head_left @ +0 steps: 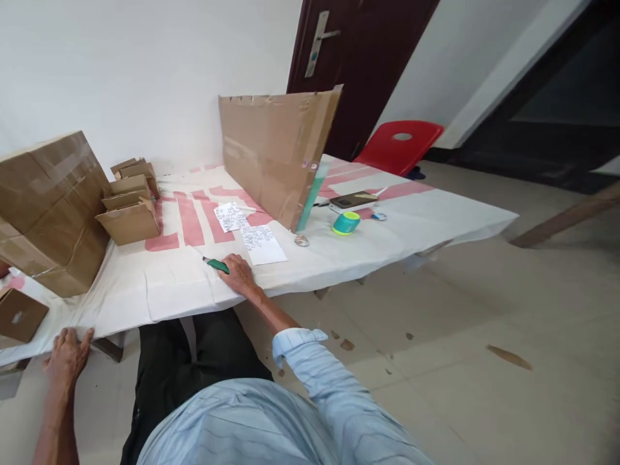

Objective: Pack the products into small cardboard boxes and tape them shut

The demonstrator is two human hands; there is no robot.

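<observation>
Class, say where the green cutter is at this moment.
In the head view, left of centre, the green cutter is in the right hand, just left of the nearer paper sheet.

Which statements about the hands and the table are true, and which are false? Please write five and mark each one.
1. The right hand holds a green-handled cutter. True.
2. The left hand holds a sheet of paper. False: it rests at the edge of the tablecloth, with no object visible in it.
3. Two marked paper sheets lie on the tablecloth. True.
4. The turquoise-and-yellow object lies on the floor. False: it rests on the tablecloth.
5. The chair near the door is red. True.
</observation>
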